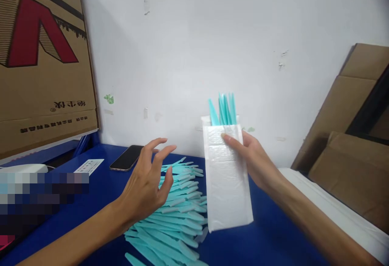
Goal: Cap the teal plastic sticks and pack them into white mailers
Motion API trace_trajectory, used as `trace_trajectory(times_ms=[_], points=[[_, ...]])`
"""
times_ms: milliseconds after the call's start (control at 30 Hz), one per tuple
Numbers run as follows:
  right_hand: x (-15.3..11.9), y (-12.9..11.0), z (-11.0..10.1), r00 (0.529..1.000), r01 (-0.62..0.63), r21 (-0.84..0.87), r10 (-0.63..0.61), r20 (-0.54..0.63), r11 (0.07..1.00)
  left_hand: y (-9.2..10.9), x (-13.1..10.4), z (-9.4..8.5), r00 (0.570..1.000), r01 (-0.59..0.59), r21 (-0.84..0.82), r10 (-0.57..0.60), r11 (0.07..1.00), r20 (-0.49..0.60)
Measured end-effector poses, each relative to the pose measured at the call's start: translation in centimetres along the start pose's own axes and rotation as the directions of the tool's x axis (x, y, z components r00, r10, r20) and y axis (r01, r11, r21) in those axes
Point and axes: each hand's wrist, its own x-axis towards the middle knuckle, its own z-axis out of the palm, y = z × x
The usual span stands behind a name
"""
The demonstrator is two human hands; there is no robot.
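A white padded envelope (227,181) is held upright by my right hand (253,152), its thumb on the front near the top and the other fingers behind. Several teal pointed pieces (224,110) stick up out of the envelope's open top. To the left, my left hand (150,177) is raised with its fingers apart and curved, holding nothing. Below and beside it lies a large heap of similar teal pieces (173,225), partly hidden by that hand.
On the blue table (106,193) lie a phone (126,157) and a printed card (89,166). A large cardboard box (45,88) stands at the left. Folded cardboard (349,177) and white material (331,205) are at the right, before a white wall (188,47).
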Motion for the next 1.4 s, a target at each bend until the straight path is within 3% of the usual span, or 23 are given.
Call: trace_trajectory(times_ms=[233,400,600,767,867,1000,1100,1267,1400], points=[[0.7,-1.1,-1.9,0.935,0.214,-0.067,-0.224,-0.275,0.974,0.4,-0.2,0.1,0.999,-0.02,-0.026,0.021,0.999,0.036],[0.4,-1.8,-1.8,0.91,0.274,-0.122,-0.298,-0.289,0.954,0.5,-0.2,0.1,0.998,-0.048,-0.026,0.049,0.999,0.048],[0.4,-2.1,-1.4,0.907,0.271,-0.121,-0.296,-0.3,0.955,0.6,-0.5,0.2,0.996,-0.056,-0.041,0.058,0.998,0.063],[0.1,-2.9,-3.0,0.855,0.354,-0.131,-0.378,-0.356,0.926,0.9,-0.6,0.3,0.994,-0.08,-0.04,0.083,0.996,0.072],[-0.9,-1.4,-4.4,0.819,0.349,-0.151,-0.379,-0.43,0.925,1.2,-0.7,0.3,0.99,-0.123,-0.038,0.125,0.992,0.066],[-2.5,2.6,-6.0,0.852,0.214,-0.132,-0.251,-0.459,0.968,1.6,-0.8,0.3,0.986,-0.153,-0.045,0.155,0.987,0.059],[-3.2,4.7,-6.7,0.892,0.204,-0.083,-0.22,-0.394,0.975,1.7,-0.9,0.4,0.984,-0.168,-0.042,0.17,0.985,0.048],[-3.9,4.7,-6.4,0.907,0.231,-0.045,-0.231,-0.353,0.972,1.7,-0.8,0.4,0.984,-0.163,-0.041,0.165,0.986,0.068],[-4.4,3.9,-6.2,0.886,0.176,-0.181,-0.236,-0.4,0.968,1.8,-0.7,0.3,0.984,-0.154,-0.059,0.159,0.986,0.082]])
